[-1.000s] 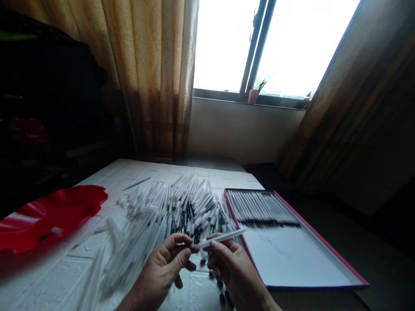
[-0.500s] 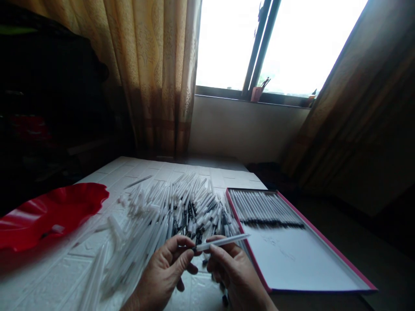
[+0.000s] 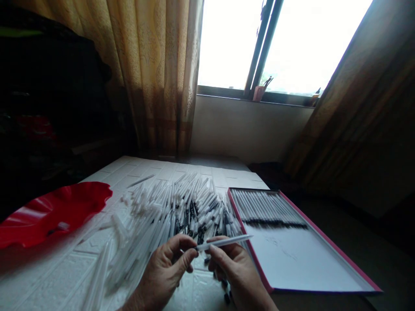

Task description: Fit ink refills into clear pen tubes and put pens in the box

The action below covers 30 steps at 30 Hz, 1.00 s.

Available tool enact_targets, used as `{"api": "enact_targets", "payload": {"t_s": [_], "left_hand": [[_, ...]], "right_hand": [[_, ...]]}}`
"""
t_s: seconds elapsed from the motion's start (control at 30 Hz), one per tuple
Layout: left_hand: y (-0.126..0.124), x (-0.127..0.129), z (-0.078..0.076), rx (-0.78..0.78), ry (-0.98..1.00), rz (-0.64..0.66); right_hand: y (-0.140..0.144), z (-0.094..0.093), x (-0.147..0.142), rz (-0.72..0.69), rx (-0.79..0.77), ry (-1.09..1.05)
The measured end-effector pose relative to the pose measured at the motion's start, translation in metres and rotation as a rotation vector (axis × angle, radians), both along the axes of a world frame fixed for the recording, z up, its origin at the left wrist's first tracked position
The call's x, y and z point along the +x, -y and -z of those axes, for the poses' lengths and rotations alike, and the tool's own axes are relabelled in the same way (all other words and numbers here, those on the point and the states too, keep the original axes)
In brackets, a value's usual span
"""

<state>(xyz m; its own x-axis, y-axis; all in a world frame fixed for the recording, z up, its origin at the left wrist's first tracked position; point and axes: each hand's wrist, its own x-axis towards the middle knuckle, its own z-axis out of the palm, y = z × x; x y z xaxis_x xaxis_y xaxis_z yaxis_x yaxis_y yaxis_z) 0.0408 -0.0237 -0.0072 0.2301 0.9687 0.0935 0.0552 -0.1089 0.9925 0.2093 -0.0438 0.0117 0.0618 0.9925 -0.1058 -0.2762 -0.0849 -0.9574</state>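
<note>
Above the near part of the table, a pen with a clear barrel [image 3: 227,241] lies nearly level between my two hands, its tip pointing right. My left hand [image 3: 168,270] is closed, thumb and forefinger pinching the pen's dark left end. The fingers of my right hand [image 3: 230,265] close around the middle of the barrel. Just beyond my hands spreads a heap of pen parts [image 3: 181,203], with clear barrels, thin refills and black pieces mixed together. To the right, a shallow box with a pink rim [image 3: 264,272] holds a row of pens [image 3: 269,207] with black ends along its far side.
A red wavy-edged tray [image 3: 81,198] with a small pale piece in it sits at the left. The table [image 3: 116,170] has a white brick-patterned cover. Patterned curtains [image 3: 155,77] frame the window, and a cup with sticks [image 3: 258,93] stands on its sill.
The view has shifted slightly, so the scene sits a little further right. My left fingers have closed tighter at the pen's dark end; the right hand's grip looks the same.
</note>
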Motion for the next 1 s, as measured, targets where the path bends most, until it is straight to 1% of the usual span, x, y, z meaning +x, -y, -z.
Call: {"api": "enact_targets", "payload": {"t_s": [0.2, 0.33, 0.43, 0.53, 0.63, 0.7, 0.8, 0.87, 1.0], "left_hand": [[0.000, -0.003, 0.000, 0.197, -0.072, -0.042], [0.001, -0.002, -0.001, 0.312, -0.146, -0.086], [0.002, -0.002, -0.003, 0.297, -0.196, -0.076], [0.002, -0.003, -0.005, 0.205, -0.238, 0.029], [0.002, -0.003, -0.004, 0.088, -0.219, 0.130], [0.002, -0.001, -0.002, 0.052, -0.207, 0.136], [0.002, 0.000, 0.000, 0.056, -0.211, 0.123], [0.003, -0.001, -0.002, 0.069, -0.217, 0.124], [0.004, -0.002, -0.008, 0.159, -0.283, 0.114]], "right_hand": [[-0.002, 0.006, 0.004, -0.050, 0.043, 0.074], [-0.004, 0.010, 0.004, -0.037, 0.043, 0.092], [-0.004, 0.010, 0.002, -0.012, 0.029, 0.070], [-0.003, 0.008, 0.001, 0.013, 0.023, 0.045], [-0.003, 0.010, 0.002, -0.010, 0.020, 0.038], [-0.004, 0.013, 0.004, -0.048, 0.018, 0.052], [-0.006, 0.017, 0.005, -0.073, 0.012, 0.069], [-0.007, 0.019, 0.005, -0.078, 0.010, 0.068], [-0.006, 0.018, 0.004, -0.077, 0.018, 0.050]]}}
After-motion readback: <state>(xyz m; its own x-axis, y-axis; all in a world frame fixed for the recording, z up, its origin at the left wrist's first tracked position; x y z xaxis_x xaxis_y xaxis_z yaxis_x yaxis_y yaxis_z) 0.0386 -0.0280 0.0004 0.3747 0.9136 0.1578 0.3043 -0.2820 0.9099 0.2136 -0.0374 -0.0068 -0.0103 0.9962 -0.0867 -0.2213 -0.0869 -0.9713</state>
